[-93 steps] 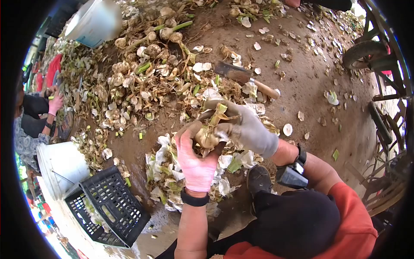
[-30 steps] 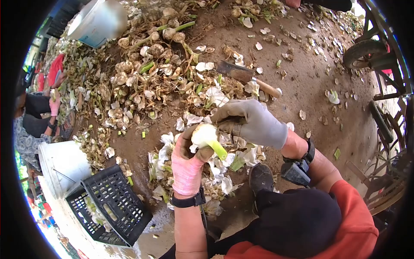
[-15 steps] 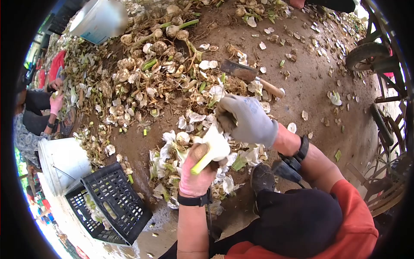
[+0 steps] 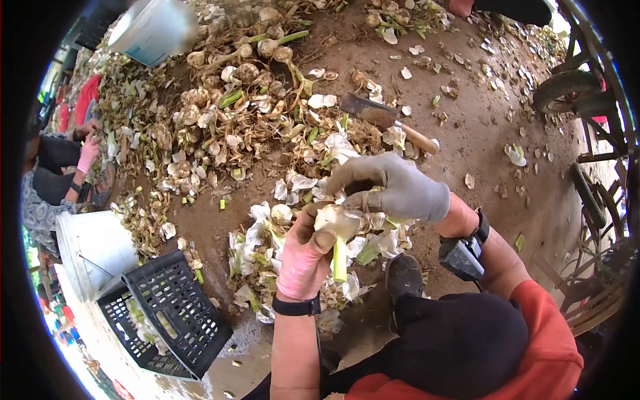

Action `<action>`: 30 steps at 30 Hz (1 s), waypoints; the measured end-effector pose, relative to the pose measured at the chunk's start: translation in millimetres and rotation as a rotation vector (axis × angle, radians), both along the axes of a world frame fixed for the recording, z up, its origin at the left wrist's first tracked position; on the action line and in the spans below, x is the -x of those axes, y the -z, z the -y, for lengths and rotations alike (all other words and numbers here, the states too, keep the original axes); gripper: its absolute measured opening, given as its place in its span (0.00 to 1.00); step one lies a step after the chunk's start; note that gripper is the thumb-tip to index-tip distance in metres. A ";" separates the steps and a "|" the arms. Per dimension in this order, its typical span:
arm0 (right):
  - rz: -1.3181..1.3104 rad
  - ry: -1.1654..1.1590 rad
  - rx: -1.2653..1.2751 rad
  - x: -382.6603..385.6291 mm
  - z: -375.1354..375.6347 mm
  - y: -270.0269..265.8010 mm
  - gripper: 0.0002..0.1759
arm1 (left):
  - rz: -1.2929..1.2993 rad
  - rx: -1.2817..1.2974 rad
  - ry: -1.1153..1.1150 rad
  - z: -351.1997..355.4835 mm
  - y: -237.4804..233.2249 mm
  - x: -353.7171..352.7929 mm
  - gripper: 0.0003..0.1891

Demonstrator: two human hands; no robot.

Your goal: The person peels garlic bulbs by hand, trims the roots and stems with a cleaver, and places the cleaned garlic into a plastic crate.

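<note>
My left hand, in a pink glove with dirty fingertips, is closed round a garlic bulb. The bulb is pale, and its cut green stem points down toward me. Just above it hovers my right hand in a grey glove, fingers curved and spread apart, thumb close over the bulb's top. Beneath both hands lies a heap of white garlic skins. A wide-bladed knife with a wooden handle rests on the ground past my right hand.
Unpeeled garlic bulbs pile up ahead. At left stand a white bucket and a tilted black crate; another bucket is at upper left. A person's gloved hand shows at far left. A wheeled metal frame stands right.
My right hand has lifted slightly and its fingers have spread from a curl. The garlic bulb has turned in my left hand, its stem swinging from lower left to straight down.
</note>
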State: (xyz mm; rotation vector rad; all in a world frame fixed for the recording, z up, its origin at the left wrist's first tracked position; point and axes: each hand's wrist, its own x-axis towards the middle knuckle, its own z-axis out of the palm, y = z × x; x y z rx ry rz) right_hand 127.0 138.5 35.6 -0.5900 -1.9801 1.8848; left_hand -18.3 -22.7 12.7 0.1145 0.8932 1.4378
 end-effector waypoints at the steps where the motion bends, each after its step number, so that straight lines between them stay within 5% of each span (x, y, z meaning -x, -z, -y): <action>1: 0.028 -0.028 -0.026 0.7 2.3 0.4 0.10 | -0.008 0.011 0.007 0.4 -0.1 1.0 0.41; 7: -0.006 -0.002 -0.120 8.6 8.3 20.9 0.05 | -0.081 0.023 0.142 9.0 7.4 7.7 0.40; 9: 0.521 0.047 -0.466 13.1 -1.6 46.2 0.09 | 0.068 -0.075 0.131 10.2 1.0 -1.6 0.39; 12: 0.417 0.079 -0.285 4.2 3.4 41.4 0.13 | 0.012 -0.054 0.048 10.8 1.5 3.6 0.38; 13: 0.072 0.113 -0.322 6.1 5.9 38.4 0.12 | -0.029 -0.004 0.029 9.3 -0.9 5.3 0.38; 16: -0.049 -0.020 -0.189 5.0 6.4 9.0 0.11 | -0.131 0.051 0.006 9.7 6.4 9.3 0.39; 21: 0.174 -0.073 -0.474 4.9 17.4 -16.9 0.09 | -0.340 0.078 0.014 1.7 2.4 3.8 0.38; 30: 0.209 -0.164 -0.552 15.4 25.7 -10.6 0.09 | -0.313 0.098 0.085 10.6 1.6 14.2 0.36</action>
